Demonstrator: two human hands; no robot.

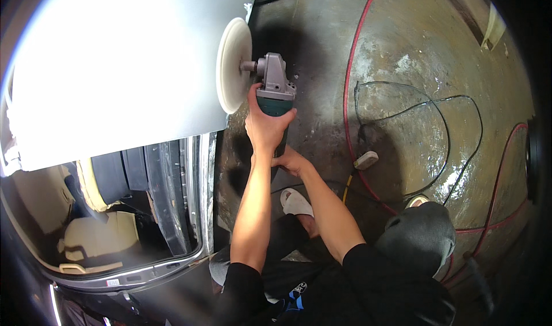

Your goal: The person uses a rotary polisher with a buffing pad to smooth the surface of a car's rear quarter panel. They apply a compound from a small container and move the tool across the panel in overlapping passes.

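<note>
A rotary polisher [276,75] with a grey metal head and a dark green body is held up in front of me. Its round, off-white pad [232,67] stands on edge, facing left. My left hand [266,126] is wrapped round the body just behind the metal head. Lower down, my right hand [291,161] closes round the rear part, which is mostly hidden. Beside the pad lies the right edge of a large pale car panel [190,116], washed out by glare. Whether the pad touches it, I cannot tell.
An open car doorway [208,222] at lower left shows a beige seat [109,234]. Across the wet floor [402,119] run a red hose [347,90] and a looping black cable [448,142]. A whitish block-shaped object [366,160] lies by the hose, near my feet.
</note>
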